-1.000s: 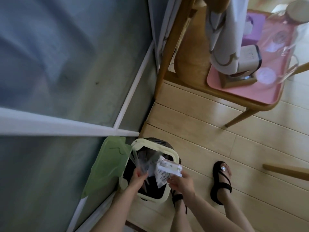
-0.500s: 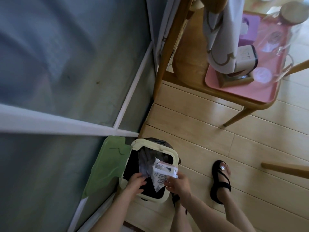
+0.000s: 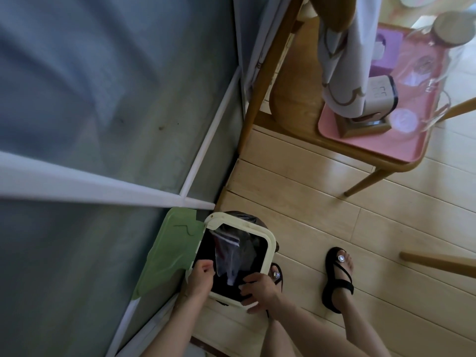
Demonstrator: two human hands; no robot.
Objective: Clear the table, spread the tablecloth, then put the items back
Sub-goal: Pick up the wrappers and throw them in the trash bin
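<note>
Green lid [image 3: 170,253] is flipped open on the left side of the bin [image 3: 271,244], leaning on the glass wall panel [image 3: 103,124]. L hand [image 3: 199,278] sits over the bin's left inner edge, fingers curled in, thumb alongside; can't tell whether it pinches anything. In the bin mouth, just right of that hand, a clear plastic bag [image 3: 231,256] stands on the black liner [image 3: 206,249]. R hand [image 3: 260,289] is at the bin's near-right rim, fingers spread & fairly straight, nothing in them. Right of the bin, a sandalled foot [image 3: 338,276] on the wood floor [image 3: 334,202]. Up & right of the bin, well apart, is a wooden chair [image 3: 296,99]. A white patterned cloth [image 3: 340,73] hangs over its back, prob. the tablecloth, not yet spread. On the seat is a pink tray [image 3: 386,143] w/ a small clock-like block [image 3: 381,94], a glass jug [image 3: 425,73] & a purple box [image 3: 389,45]. The table isn't clearly in view, so can't confirm it's bare. Judgement: clearing approx done, w/ items parked on the chair & rubbish in the bin. Left to do: close lid, spread cloth, carry tray items back.
</note>
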